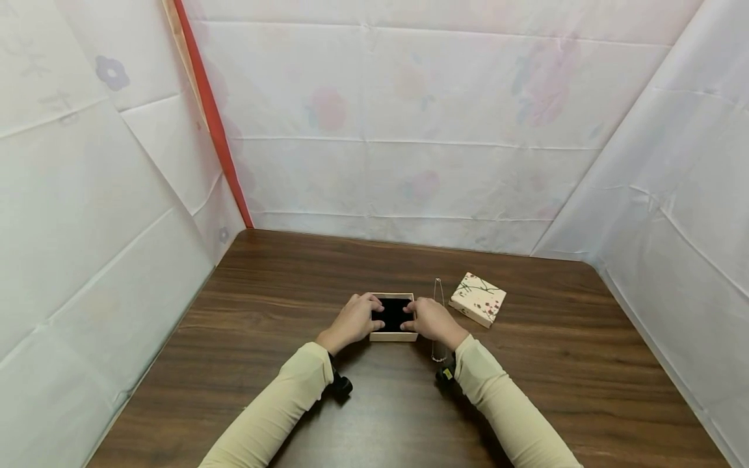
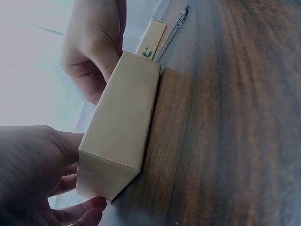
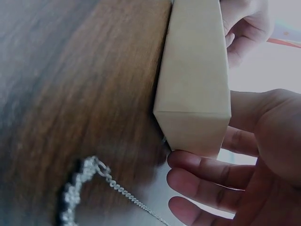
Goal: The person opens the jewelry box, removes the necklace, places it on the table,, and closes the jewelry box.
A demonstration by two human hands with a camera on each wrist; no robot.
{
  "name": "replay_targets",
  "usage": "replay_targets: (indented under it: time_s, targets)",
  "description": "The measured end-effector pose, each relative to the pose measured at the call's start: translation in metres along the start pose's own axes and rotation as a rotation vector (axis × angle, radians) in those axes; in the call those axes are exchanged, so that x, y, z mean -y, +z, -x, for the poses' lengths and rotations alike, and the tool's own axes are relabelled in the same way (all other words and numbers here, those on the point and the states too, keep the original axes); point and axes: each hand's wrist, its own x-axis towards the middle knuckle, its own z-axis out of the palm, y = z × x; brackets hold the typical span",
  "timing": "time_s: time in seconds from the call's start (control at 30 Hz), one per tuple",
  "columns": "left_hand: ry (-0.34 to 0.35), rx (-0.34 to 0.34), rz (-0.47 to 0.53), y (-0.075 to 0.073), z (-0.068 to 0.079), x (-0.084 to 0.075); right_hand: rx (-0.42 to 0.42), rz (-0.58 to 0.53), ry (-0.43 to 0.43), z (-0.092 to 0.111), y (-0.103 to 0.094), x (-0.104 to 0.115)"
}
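A small cream box (image 1: 393,337) with a black pad (image 1: 393,314) inside stands open on the table. My left hand (image 1: 355,316) grips its left end, with thumb and a finger reaching over the rim onto the pad and other fingers outside the end wall. Mirroring it, my right hand (image 1: 433,320) grips the right end. In the right wrist view, curled fingertips (image 3: 186,181) lie just outside that end wall. A silver chain necklace (image 1: 438,282) stretches along the table beside the box, partly hidden under the right wrist. What the thumbs touch inside is hidden in both wrist views.
A cream box lid (image 1: 478,298) printed with branches and red blossoms lies right of the necklace. The dark wood table (image 1: 281,292) is bordered by white cloth walls (image 1: 409,97), with a red strip (image 1: 213,117) in the left back corner.
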Motion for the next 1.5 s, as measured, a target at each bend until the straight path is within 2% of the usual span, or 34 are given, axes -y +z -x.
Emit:
replay_targets:
  time_s: [0.27, 0.93, 1.17, 1.33, 1.5]
  targets:
    - [-0.019, 0.004, 0.006, 0.0, -0.001, 0.0, 0.003, 0.011, -0.01, -0.001, 0.0, -0.001]
    - [-0.002, 0.009, 0.006, 0.001, 0.0, 0.003, -0.007, 0.018, 0.008, -0.001, 0.003, 0.001]
    - [0.035, -0.03, -0.023, 0.0, -0.007, 0.005, -0.043, -0.005, -0.076, 0.001, -0.005, -0.008]
    - [0.073, -0.057, -0.047, 0.002, -0.005, 0.007, -0.061, -0.054, -0.113, 0.004, -0.014, -0.017]
    - [0.116, -0.094, -0.024, 0.002, -0.001, 0.007, -0.118, -0.084, -0.129, 0.006, -0.028, -0.024]
